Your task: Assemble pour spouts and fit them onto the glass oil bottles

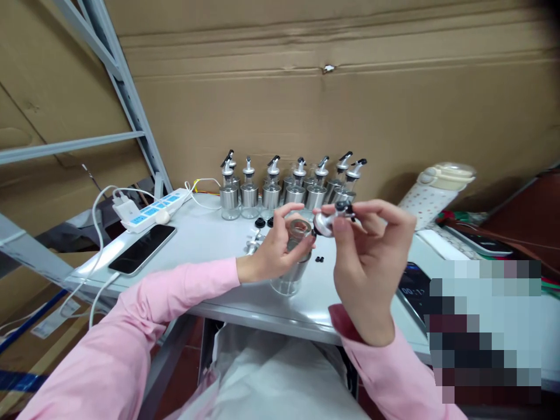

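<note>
My left hand (273,248) is closed around a small glass bottle (294,256) with a steel sleeve, tilted over the white table (210,256). My right hand (367,256) pinches a silver pourer cap (330,220) with a black spout just right of the bottle's open mouth. Both arms wear pink sleeves. A few small black parts (319,259) lie on the table beside the bottle.
Several capped glass bottles (289,189) stand in rows at the table's back. A phone (143,248) and a white power strip (151,211) with cables lie at left. A cream flask (437,189) lies at right. Cardboard forms the wall behind; a white bag (266,373) hangs below.
</note>
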`<move>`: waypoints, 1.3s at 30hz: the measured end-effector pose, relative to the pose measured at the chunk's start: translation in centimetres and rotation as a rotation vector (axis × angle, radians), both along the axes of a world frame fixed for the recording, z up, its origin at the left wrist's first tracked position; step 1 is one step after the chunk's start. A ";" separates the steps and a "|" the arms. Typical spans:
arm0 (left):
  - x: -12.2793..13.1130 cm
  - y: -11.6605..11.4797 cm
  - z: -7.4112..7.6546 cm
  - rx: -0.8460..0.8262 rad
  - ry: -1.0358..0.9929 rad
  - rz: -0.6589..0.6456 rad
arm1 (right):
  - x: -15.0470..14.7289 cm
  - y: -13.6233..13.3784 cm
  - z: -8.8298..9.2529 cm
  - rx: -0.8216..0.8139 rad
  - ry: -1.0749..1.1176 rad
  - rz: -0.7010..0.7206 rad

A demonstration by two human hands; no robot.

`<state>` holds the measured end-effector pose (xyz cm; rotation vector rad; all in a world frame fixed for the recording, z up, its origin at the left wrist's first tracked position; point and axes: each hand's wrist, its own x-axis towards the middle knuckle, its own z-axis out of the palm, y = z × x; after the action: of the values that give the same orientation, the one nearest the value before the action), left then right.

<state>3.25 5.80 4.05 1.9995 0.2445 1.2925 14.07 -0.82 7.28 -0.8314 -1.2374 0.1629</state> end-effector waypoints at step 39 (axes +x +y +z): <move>0.7 0.3 -0.1 0.156 0.042 0.063 | 0.2 2.6 0.8 -0.088 -0.245 0.204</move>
<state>3.93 6.08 3.94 2.1678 0.2348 1.3454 14.22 1.75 8.12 -0.8171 -1.5554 0.2885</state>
